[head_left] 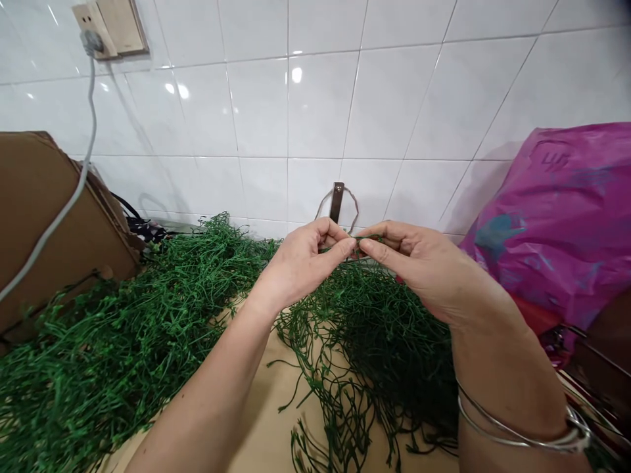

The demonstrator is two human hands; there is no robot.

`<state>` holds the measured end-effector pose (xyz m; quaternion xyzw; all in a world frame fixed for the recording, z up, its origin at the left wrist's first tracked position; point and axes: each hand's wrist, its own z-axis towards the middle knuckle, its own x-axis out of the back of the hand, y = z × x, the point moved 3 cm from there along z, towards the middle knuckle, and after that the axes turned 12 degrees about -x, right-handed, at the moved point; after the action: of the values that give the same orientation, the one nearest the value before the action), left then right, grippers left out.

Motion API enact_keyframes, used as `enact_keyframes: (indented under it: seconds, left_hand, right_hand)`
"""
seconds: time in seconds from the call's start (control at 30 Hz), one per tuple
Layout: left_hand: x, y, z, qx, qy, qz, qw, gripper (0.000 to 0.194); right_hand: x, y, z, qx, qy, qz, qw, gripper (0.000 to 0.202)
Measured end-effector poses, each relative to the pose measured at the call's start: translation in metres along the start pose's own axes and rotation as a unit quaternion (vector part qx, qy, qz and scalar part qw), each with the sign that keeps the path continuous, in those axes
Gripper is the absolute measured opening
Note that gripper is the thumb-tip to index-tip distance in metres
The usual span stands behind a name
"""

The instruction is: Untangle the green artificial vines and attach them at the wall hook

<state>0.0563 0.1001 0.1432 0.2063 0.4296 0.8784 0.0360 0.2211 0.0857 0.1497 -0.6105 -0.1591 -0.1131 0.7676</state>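
Observation:
My left hand [306, 261] and my right hand [422, 263] meet in the middle, fingertips nearly touching. Both are closed in a pinch on a thin green artificial plant stem [369, 237], of which only short bits show between the fingers. Beneath my hands lies a dark green heap of such stems [399, 341], with loose forked ends trailing towards me. To the left spreads a larger, brighter green heap [142, 328], with my left forearm passing over its edge. Silvery bangles sit on my right wrist.
A tan work surface [266, 420] lies under the heaps, against a white tiled wall [320, 112]. At left stands a cardboard box [44, 217], with a grey cable [87, 157] hanging in front from a socket. A pink plastic bag [566, 223] bulges at right. A brown strap [337, 200] is behind my hands.

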Motion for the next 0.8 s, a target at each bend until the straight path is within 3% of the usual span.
enact_keyframes:
  seconds: [0.1,0.27,0.43,0.57,0.67,0.8]
  left_hand:
    - [0.004,-0.001,0.000,0.004,-0.001,0.037,0.999,0.023]
    - [0.008,0.000,0.000,0.014,0.003,0.081,0.997,0.022]
    - [-0.007,-0.004,0.002,-0.017,0.017,0.104,0.994,0.021]
    - [-0.019,0.000,-0.002,-0.007,0.026,0.140,0.990,0.019]
    - [-0.018,0.016,-0.008,-0.015,0.030,0.112,0.993,0.020]
    - [-0.006,0.027,-0.011,-0.018,0.054,0.079,0.995,0.022]
  right_hand:
    - [0.005,-0.002,-0.004,0.021,0.049,-0.119,0.991,0.019]
    - [0.012,-0.008,-0.008,0.101,0.154,-0.257,0.949,0.012]
    - [0.007,0.002,0.001,0.181,0.234,-0.314,0.902,0.016]
    - [0.013,0.019,0.015,0.145,0.270,-0.334,0.891,0.016]
    - [0.044,0.035,0.021,0.036,0.338,-0.367,0.866,0.017]
    - [0.083,0.052,0.018,-0.020,0.305,-0.382,0.872,0.021]
